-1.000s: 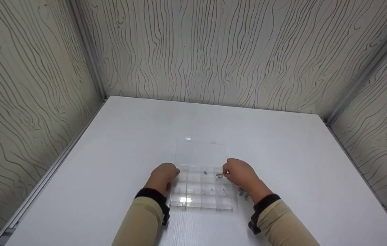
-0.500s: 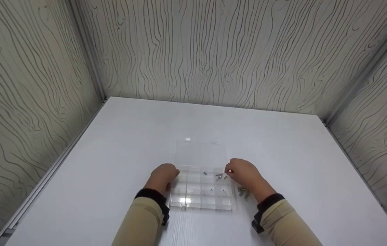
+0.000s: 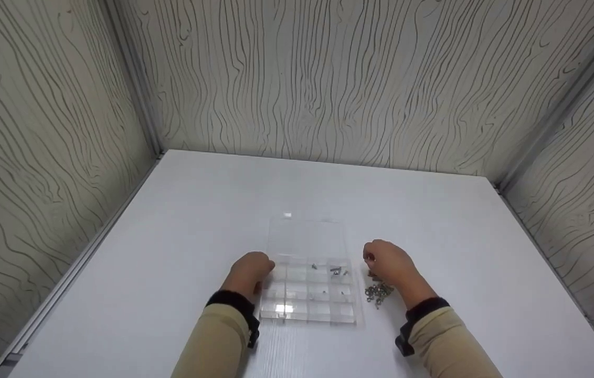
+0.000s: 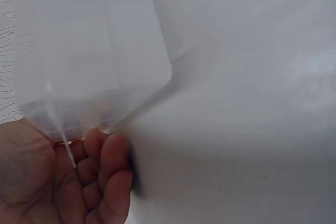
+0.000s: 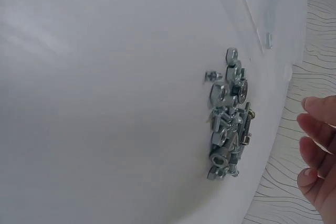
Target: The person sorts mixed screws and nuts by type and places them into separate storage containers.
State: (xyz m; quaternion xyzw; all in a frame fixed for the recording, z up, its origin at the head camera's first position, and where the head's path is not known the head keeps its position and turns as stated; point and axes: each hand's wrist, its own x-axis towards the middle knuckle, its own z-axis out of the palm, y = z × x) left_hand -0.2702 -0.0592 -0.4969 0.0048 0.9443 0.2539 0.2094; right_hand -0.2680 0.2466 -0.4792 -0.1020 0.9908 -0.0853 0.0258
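A clear plastic compartment box (image 3: 320,317) lies on the white table with its lid (image 3: 307,236) folded back. Its left side is gripped by my left hand (image 3: 251,269), the fingers curled at the wall (image 4: 100,177) in the left wrist view. Small screws (image 3: 336,271) lie in some compartments toward the far right. Beside the box, on its right, is a pile of metal nuts and bolts (image 5: 226,129). My right hand (image 3: 390,262) hovers just beyond this pile, fingers loosely bent and thumb apart, holding nothing.
The white table (image 3: 213,199) is enclosed at the back and sides by wood-grain patterned panels (image 3: 307,79). A few bolts stick out at the pile's far end, partly under the right hand in the head view.
My right hand has let go of a small screw in the far-right compartment and moved right, over to the pile. More of the pile shows. The left hand has stayed put.
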